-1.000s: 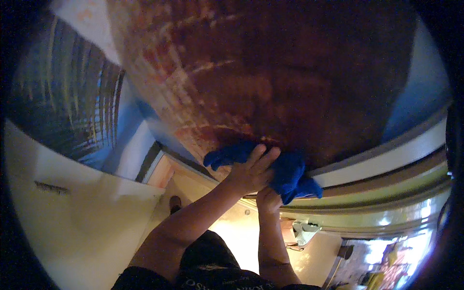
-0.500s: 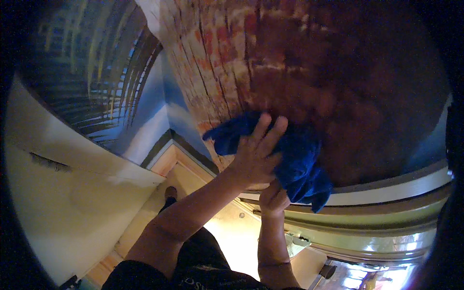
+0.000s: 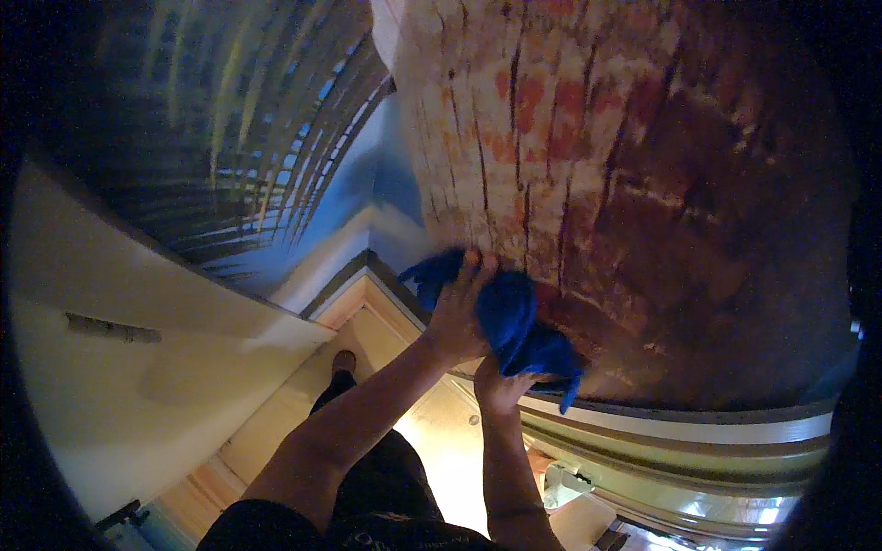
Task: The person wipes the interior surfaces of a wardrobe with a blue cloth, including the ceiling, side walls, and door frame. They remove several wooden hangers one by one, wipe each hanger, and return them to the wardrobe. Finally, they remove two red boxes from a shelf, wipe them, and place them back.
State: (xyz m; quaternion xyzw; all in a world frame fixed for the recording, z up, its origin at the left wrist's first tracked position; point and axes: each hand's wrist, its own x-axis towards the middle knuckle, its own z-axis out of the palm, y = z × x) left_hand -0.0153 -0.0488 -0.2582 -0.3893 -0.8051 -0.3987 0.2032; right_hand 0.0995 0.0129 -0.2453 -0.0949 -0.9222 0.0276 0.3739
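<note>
A crumpled blue cloth (image 3: 511,317) lies against the lower part of a painted wall (image 3: 542,119) with a brown and red stone-like pattern. My left hand (image 3: 459,317) is on the cloth's left part, with fingers reaching up over it and cloth gathered around them. Just below and to the right, my right hand (image 3: 501,387) grips the cloth's lower edge; its fingertips are partly hidden by the folds. One corner of the cloth hangs down past my right hand.
Palm fronds are painted on the dark wall (image 3: 211,119) at the left, above a cream door-like panel (image 3: 165,395). Pale moulding (image 3: 698,427) curves along the right. My shoe (image 3: 344,361) shows on the lit floor (image 3: 441,441), near a wooden corner trim (image 3: 366,301).
Both hands and the cloth have shifted left and down along the painted wall. The cloth is more bunched, and the view has turned so more of the lighter stone pattern shows.
</note>
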